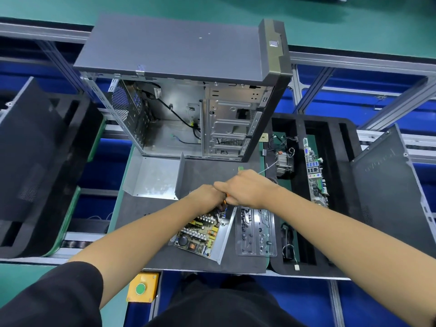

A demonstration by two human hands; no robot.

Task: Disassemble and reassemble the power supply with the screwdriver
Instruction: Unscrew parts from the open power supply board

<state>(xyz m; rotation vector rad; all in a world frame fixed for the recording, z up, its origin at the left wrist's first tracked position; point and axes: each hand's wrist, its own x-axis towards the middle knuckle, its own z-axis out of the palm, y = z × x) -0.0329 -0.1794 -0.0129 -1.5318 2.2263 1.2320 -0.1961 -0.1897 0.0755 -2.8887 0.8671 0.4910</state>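
The opened power supply (203, 234) lies on the dark mat, its circuit board and metal base exposed. Its bent metal cover (153, 178) rests apart, to the upper left. My left hand (205, 198) sits on the far end of the supply, fingers curled down into it; what they hold is hidden. My right hand (247, 188) is just to its right, curled round the screwdriver (225, 201), of which only a bit of orange handle shows between the two hands. The tip is hidden.
An open PC case (188, 95) stands behind the mat. A clear screw tray (256, 232) lies right of the supply. A foam rack on the right holds a motherboard (315, 171), a heatsink (283, 164) and a side panel (387, 185). A yellow button box (142, 288) sits at the front edge.
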